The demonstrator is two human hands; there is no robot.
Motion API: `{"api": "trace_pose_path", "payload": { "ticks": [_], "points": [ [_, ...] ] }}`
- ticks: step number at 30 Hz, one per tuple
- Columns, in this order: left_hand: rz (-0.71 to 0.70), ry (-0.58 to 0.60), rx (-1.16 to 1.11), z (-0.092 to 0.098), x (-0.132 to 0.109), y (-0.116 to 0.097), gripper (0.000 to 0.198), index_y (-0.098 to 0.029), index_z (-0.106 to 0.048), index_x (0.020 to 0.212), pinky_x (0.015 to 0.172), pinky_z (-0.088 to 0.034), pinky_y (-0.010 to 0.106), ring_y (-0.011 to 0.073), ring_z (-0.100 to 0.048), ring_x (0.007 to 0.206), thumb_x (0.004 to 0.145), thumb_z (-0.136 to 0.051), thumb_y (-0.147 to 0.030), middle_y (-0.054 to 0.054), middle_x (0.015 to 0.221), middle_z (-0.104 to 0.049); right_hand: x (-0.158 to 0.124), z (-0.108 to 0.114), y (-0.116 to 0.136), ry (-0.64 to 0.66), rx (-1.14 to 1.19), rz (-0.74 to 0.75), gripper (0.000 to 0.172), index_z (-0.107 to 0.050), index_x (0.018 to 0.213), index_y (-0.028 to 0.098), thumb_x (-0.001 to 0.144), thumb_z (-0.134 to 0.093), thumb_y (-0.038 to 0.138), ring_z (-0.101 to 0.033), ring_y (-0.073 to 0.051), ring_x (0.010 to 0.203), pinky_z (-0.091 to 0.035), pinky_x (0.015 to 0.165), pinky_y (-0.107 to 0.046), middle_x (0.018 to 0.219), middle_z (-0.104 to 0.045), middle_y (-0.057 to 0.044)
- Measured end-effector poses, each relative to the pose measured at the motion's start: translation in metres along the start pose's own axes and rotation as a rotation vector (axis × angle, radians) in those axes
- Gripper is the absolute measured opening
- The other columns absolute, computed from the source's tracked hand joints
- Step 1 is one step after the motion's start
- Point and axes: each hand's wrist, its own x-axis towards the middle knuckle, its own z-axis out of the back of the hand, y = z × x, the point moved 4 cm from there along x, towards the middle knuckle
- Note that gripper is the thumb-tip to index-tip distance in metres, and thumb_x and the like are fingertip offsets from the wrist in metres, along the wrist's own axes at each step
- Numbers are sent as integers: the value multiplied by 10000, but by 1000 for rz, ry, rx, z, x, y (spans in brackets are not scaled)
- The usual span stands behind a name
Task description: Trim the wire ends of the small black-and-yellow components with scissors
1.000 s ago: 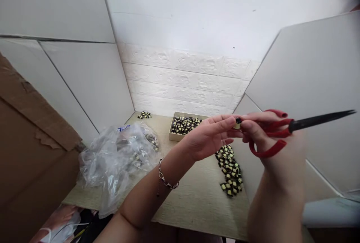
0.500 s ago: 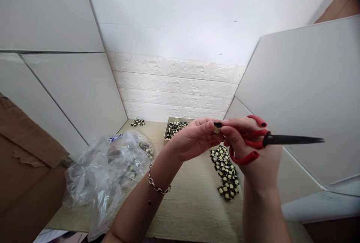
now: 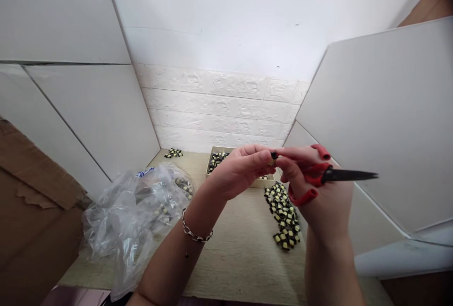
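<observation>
Both hands are raised above the table and meet at a small black and yellow part [image 3: 272, 156]. My left hand [image 3: 240, 171], with a chain bracelet at the wrist, pinches that part between thumb and fingertips. My right hand [image 3: 311, 188] touches the same part with its fingertips while red-handled scissors [image 3: 331, 176] hang on its fingers. The black blades are closed and point to the right.
A line of the same small parts [image 3: 283, 216] lies on the beige table [image 3: 240, 249] under my hands. A shallow box [image 3: 260, 183] of parts stands at the back, a small heap [image 3: 173, 153] at the back left. A crumpled clear plastic bag [image 3: 134, 216] holds more. White panels wall both sides.
Both hands with the part and the scissors have drifted left and slightly closer together. The view has shifted, so the cardboard at the left shows less.
</observation>
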Motion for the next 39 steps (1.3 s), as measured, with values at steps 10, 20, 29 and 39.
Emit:
{"api": "trace_pose_path", "payload": {
  "ticks": [10,20,29,39],
  "points": [
    [-76,-177,307,11,-5,-13,161,-167,-637,697,697,-386,268,109,-550,703,676,-663,-325,9,711,-630,1,-3,-5,54,-140,44,207,-662,847,258,735,-584,103,-533,-81,554,-413,504,-213,664,-579,41],
    [-6,-199,411,20,-4,-14,190,-147,-631,676,701,-383,273,119,-550,700,667,-663,-334,20,695,-627,5,-6,-12,145,-164,63,247,-656,807,241,700,-565,37,-542,-101,595,-415,535,-228,669,-606,34],
    [46,60,19,-3,-2,1,311,-142,-617,713,727,-402,272,128,-535,743,666,-640,-449,46,768,-593,0,0,0,-46,61,-31,86,-658,765,210,695,-652,161,-526,-78,434,-402,409,-212,561,-567,50],
    [117,63,-106,-8,-2,9,362,-138,-599,761,729,-422,314,161,-563,731,646,-645,-478,73,814,-618,0,2,2,-60,90,-42,67,-655,739,215,691,-657,168,-529,-83,439,-417,405,-211,563,-570,45]
  ]
}}
